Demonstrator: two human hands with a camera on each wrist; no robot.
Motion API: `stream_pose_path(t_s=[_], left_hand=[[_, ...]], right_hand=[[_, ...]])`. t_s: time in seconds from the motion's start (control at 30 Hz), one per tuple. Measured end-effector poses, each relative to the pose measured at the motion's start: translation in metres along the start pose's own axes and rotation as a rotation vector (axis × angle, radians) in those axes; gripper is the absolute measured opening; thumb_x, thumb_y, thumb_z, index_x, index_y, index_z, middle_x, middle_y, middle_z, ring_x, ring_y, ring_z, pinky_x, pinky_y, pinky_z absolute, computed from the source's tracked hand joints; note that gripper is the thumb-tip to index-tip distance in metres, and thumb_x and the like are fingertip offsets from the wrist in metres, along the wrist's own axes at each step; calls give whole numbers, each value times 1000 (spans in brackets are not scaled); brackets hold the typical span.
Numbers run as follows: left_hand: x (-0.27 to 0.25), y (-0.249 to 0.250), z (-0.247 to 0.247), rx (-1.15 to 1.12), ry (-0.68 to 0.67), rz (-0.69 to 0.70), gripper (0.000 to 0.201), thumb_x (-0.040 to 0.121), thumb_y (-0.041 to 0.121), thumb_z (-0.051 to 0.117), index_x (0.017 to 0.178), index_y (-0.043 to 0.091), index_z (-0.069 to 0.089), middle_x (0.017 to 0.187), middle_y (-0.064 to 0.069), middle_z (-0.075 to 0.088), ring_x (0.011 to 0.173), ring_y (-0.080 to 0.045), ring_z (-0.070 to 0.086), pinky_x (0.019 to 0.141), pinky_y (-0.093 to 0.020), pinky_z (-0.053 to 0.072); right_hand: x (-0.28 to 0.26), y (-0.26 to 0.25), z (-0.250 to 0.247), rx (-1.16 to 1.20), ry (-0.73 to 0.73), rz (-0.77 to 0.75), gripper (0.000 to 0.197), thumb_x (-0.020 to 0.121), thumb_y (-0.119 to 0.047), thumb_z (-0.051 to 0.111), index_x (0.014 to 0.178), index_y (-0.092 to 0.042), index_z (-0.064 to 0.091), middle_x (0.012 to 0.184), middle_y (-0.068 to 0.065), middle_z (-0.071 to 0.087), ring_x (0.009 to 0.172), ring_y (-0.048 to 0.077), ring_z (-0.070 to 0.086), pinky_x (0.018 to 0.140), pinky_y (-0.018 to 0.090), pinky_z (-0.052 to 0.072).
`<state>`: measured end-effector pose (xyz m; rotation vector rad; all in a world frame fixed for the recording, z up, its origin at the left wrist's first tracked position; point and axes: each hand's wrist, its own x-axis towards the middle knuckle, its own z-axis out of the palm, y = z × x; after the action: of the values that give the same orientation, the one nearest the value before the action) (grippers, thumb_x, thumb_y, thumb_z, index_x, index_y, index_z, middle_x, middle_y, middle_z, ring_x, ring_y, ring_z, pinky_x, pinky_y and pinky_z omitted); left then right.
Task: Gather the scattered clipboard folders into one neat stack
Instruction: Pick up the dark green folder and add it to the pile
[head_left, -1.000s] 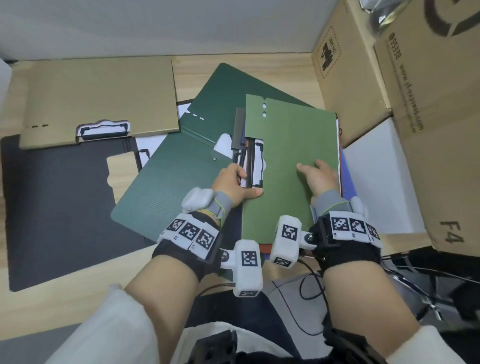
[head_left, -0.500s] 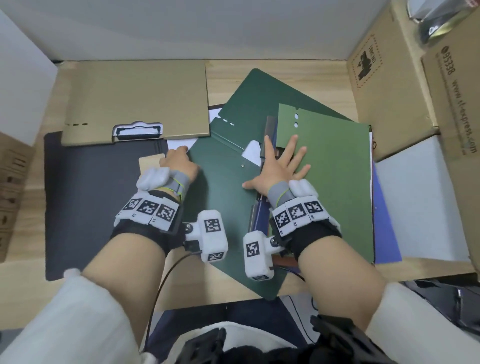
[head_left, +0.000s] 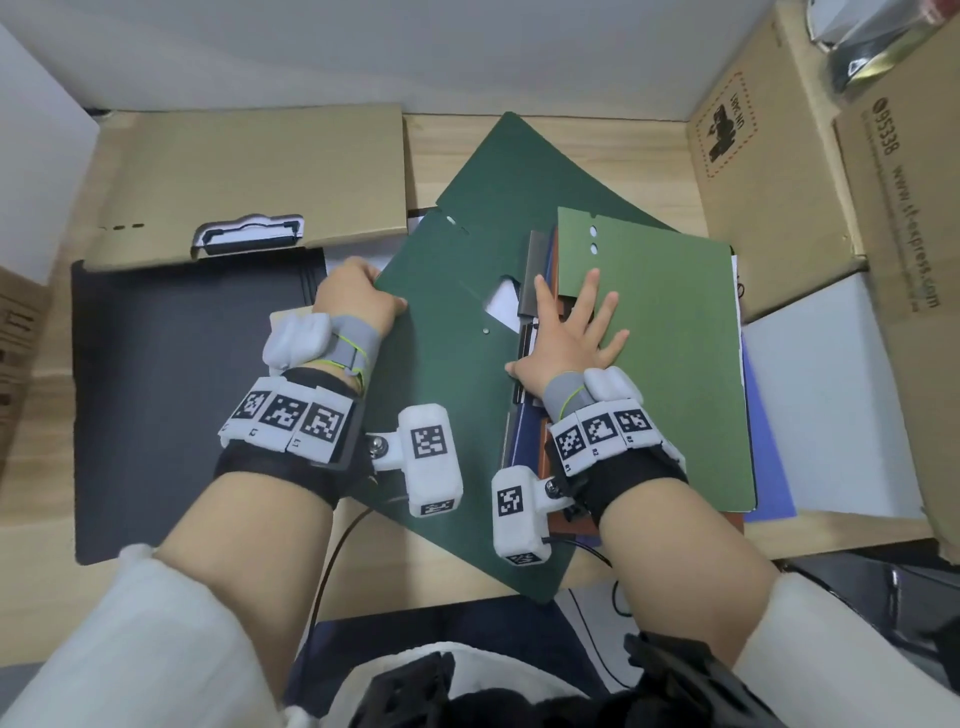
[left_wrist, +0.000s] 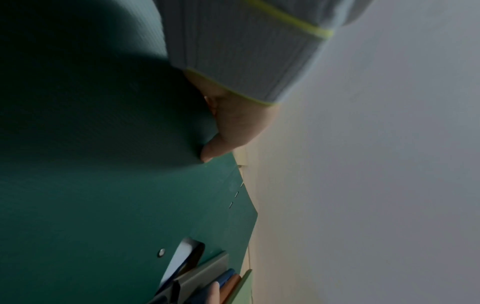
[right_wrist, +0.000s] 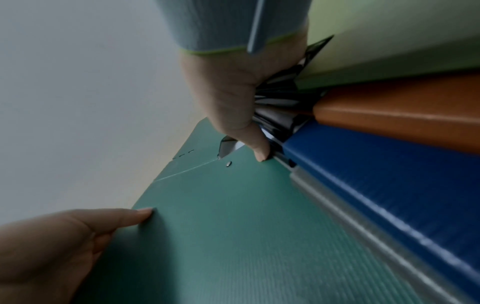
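A dark green folder (head_left: 441, 374) lies open and askew in the middle of the desk. My left hand (head_left: 358, 291) grips its left edge, and the left wrist view shows the thumb (left_wrist: 210, 152) on top of the dark green folder (left_wrist: 103, 164). My right hand (head_left: 576, 312) rests flat with fingers spread on the light green folder (head_left: 670, 353), which tops a stack at the right. Beneath it lie an orange folder (right_wrist: 402, 115) and a blue folder (right_wrist: 376, 185). A tan folder (head_left: 249, 176) and a black folder (head_left: 182, 395) lie at the left.
Cardboard boxes (head_left: 779, 171) stand along the right side, close to the stack. A white sheet (head_left: 831, 405) lies in front of them. The wall runs along the back of the wooden desk (head_left: 426, 150). A cable hangs over the near edge.
My left hand has left the light green folder's clip and moved left to the dark green folder's edge. My right hand has slid left toward the clips and spread its fingers.
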<state>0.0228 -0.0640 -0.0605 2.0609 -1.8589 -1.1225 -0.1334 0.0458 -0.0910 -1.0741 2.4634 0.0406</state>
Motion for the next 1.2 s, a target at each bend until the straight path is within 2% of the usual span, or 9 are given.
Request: stream_pose_path(t_s=[0.07,0.13,0.23,0.33,0.5,0.73,0.83,0.93,1.2], left_hand=[[-4,1,-1,-22,15,10,33,79,14,67,65,22,38,96,-8,57,106,-30,59,74,-28,36],[-7,3,-2,-23,33,44,32,77,14,67,66,21,38,105,-12,59,107,-31,57,76,-30,38],[-9,3,-1,-32,24,47,22,79,14,66,90,17,48,125,-16,52,114,-33,53,87,-34,42],[-10,-5,1,-42,-79,1,24,84,14,63,104,15,51,120,-15,56,108,-31,57,87,-34,43],[-8,-20,3,-195,-100,-39,36,82,12,65,65,22,35,92,-9,54,79,-24,52,73,-28,39],[-7,-54,-33,-358,10,-60,35,78,6,69,63,22,41,92,-5,57,82,-20,52,81,-29,43],[-8,-72,-53,-451,54,-91,33,75,4,68,61,23,44,86,-5,59,81,-21,54,88,-42,50],[-12,-83,-69,-541,83,-87,29,71,7,68,57,27,52,72,-1,59,81,-23,56,87,-44,51],[-22,-79,-104,-639,129,-8,18,64,13,67,57,26,56,69,1,65,79,-24,58,91,-51,50]], right_hand=[[-1,0,-1,9,6,0,105,73,-23,71,146,-47,0,155,4,-33,145,33,-24,114,58,-6],[-2,1,-2,15,4,-2,104,74,-24,72,146,-47,0,155,4,-32,145,33,-25,115,58,-6],[-4,4,-2,11,0,-4,104,74,-24,71,147,-47,1,155,3,-32,145,32,-24,115,57,-6],[-6,7,0,-1,-4,-6,104,73,-22,71,147,-46,2,155,2,-33,145,31,-24,115,56,-7],[-6,11,1,-6,-5,-4,104,72,-22,72,147,-46,4,156,1,-32,146,30,-24,116,54,-7],[-8,11,6,-26,3,38,100,74,-13,68,147,-46,7,156,-2,-32,146,29,-22,116,54,-6],[-8,9,7,-30,7,41,99,75,-13,67,147,-46,8,156,-2,-32,146,28,-22,116,55,-6],[-10,5,6,-19,8,56,97,76,-11,66,146,-46,9,156,-2,-31,147,28,-22,116,55,-6],[-17,-3,2,-19,38,71,88,83,-7,60,147,-43,12,157,3,-30,147,31,-20,117,53,-4]])
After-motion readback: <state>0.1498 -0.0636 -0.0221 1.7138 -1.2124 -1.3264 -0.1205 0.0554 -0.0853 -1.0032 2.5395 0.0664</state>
